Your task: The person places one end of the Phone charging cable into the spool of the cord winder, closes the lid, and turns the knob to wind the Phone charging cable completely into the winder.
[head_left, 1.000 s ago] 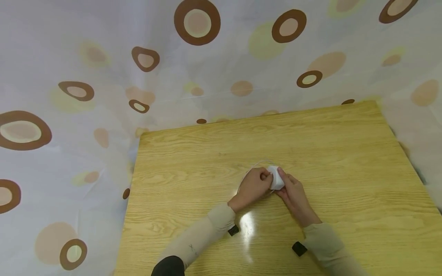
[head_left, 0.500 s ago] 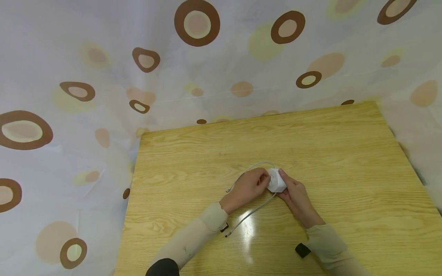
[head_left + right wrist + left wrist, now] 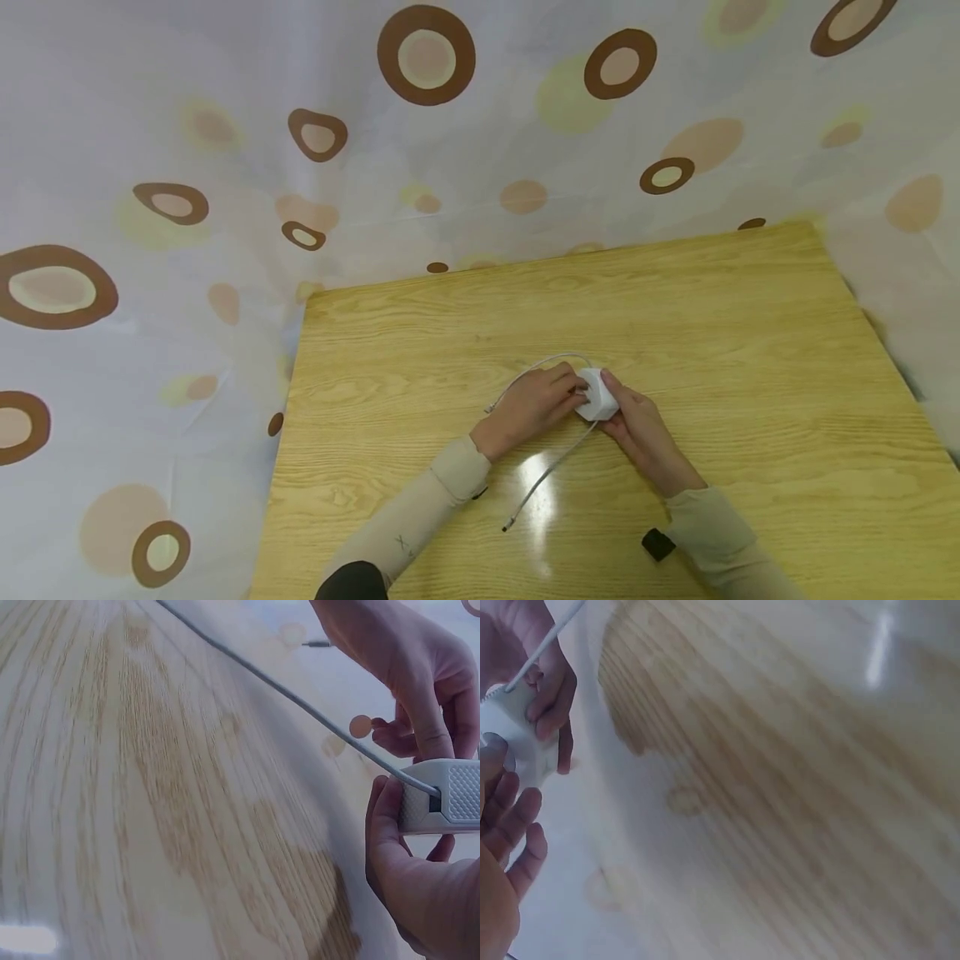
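A white, block-shaped cable winder [image 3: 600,402] is held just above the table. My right hand [image 3: 651,437] grips it from the right, with the thumb over its near side. At its left face, the thumb and fingers of my left hand [image 3: 528,406] pinch a round grey knob [image 3: 499,740], partly covered by the thumb in the left wrist view. A thin grey-white cable [image 3: 550,471] leaves a slot in the textured side, seen in the right wrist view, and runs toward the front. The other cable length [image 3: 536,365] curves from the back, behind my left hand.
The wood-grain table [image 3: 405,350] reaches well beyond both hands. A pale curtain [image 3: 480,158] with brown ring patterns hangs along its back and sides. Near my right sleeve is a small black block [image 3: 658,544]; a black round shape [image 3: 352,581] lies at the bottom edge.
Both cable ends have come into sight from around the left wrist; the front one has swung slightly rightward. My left hand has shifted a little left, its fingers changing position on the winder.
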